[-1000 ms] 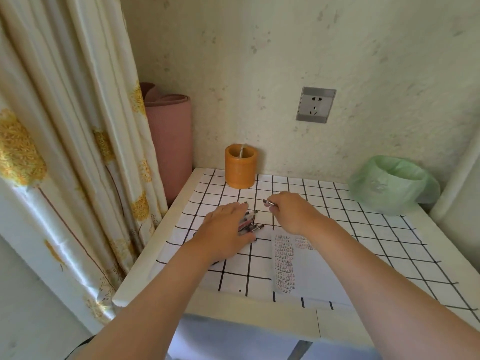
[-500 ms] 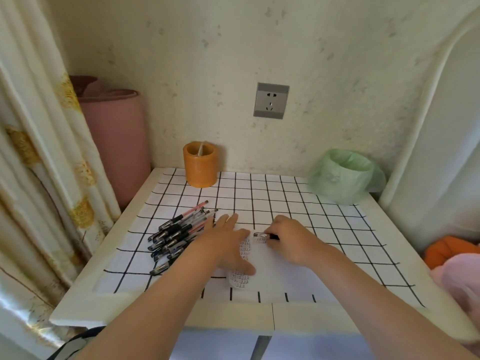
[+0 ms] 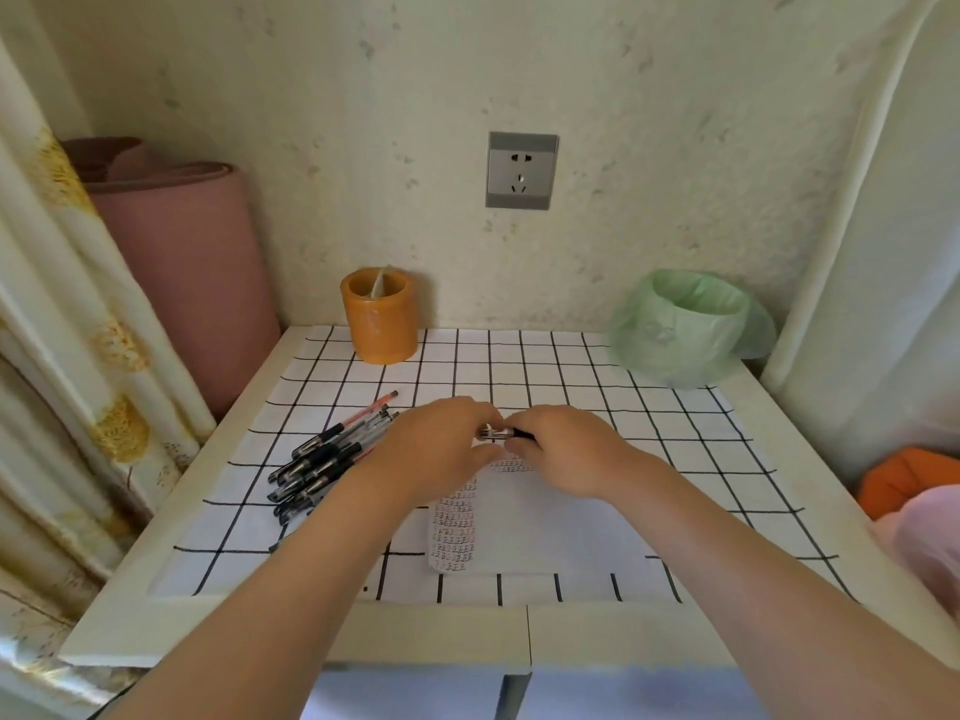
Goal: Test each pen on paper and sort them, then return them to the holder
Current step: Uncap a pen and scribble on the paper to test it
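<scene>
A black pen [image 3: 501, 434] is held level between my two hands above the sheet of paper [image 3: 540, 532]. My right hand [image 3: 563, 449] grips its barrel, and my left hand [image 3: 441, 449] pinches its left end, where the cap sits. The paper lies on the checked tabletop and carries columns of small written marks along its left edge. A pile of several pens [image 3: 324, 459], mostly black with a pink one on top, lies left of my left hand. The orange pen holder [image 3: 379, 317] stands at the back by the wall with one thin stick inside.
A small bin lined with a green bag [image 3: 685, 330] stands at the back right of the table [image 3: 467, 636]. A rolled pink mat [image 3: 182, 262] and a curtain [image 3: 67, 356] flank the left side. Orange and pink cloth [image 3: 919, 506] lies at the right edge.
My left hand has lifted off the paper and joined my right hand on the pen. The camera view has shifted right and downward over the table.
</scene>
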Demonstrator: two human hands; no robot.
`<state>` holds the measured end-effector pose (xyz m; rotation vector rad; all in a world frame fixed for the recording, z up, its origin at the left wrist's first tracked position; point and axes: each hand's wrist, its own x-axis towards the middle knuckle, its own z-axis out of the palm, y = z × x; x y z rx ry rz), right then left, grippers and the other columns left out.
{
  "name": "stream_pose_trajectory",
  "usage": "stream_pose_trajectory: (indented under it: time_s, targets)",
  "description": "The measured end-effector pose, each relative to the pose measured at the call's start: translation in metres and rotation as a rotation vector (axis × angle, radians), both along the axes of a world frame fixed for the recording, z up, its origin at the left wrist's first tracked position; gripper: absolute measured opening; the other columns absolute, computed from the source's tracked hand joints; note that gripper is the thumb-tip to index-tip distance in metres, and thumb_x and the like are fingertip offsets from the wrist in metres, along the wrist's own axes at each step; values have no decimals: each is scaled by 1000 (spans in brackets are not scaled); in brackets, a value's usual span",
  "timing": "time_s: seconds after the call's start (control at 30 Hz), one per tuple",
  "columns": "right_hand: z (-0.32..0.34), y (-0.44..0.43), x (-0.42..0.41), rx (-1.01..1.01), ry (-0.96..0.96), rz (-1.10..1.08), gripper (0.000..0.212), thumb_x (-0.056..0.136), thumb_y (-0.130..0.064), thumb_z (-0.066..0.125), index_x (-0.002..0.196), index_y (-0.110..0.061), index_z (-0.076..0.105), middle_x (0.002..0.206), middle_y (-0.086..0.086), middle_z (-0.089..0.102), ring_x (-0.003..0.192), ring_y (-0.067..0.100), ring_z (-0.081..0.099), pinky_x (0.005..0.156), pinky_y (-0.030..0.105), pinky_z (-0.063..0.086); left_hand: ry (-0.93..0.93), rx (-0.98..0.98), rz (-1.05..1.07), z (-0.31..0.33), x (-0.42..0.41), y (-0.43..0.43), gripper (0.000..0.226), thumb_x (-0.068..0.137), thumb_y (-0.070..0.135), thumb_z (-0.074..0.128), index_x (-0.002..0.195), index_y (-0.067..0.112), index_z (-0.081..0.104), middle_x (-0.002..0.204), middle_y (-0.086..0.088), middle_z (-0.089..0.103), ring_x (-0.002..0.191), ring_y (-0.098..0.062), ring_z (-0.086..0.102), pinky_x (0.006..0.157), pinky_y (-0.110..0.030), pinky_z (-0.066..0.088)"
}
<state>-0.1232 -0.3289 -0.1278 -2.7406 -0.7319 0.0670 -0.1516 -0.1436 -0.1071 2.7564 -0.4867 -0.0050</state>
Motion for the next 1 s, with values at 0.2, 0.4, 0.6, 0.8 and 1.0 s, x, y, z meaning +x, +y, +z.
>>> stream_pose_trajectory:
  time_s: [0.2,0.4,0.6,0.8,1.0]
  targets:
    - [5,3,-9,69,-63,49,20,101,-31,47,100,-16,61,86,-1,62,78,22,56,68,40,46,-15,-29,-15,1,15,2,19,96,37,61,109,28,72,97,8,71,83,-10,63,79,-35,54]
    - [1,2,-15,64,-249,12,21,101,-33,46,102,-21,63,81,-3,64,73,21,57,60,33,37,-51,-103,-52,-5,18,4,17,95,35,63,106,30,75,93,10,72,78,-6,61,74,-28,51]
    - [0,13,-14,16,-253,35,22,101,-37,44,103,-23,62,79,-1,66,72,25,58,60,35,44,21,-140,-27,-1,13,13,15,94,29,65,104,25,76,86,8,70,72,-4,60,63,-11,42]
    - [0,19,-12,-8,-232,71,21,101,-38,43,101,-24,59,70,-8,54,65,22,51,59,33,40,154,-244,45,-1,14,23,11,91,28,70,99,27,78,76,5,72,69,-7,69,57,-10,44]
    - [-2,19,-10,-7,-242,132,25,103,-38,39,99,-22,58,72,-8,56,64,18,50,58,32,35,177,-235,51,0,13,25,10,90,28,71,98,27,77,73,6,70,68,-6,67,58,-13,47]
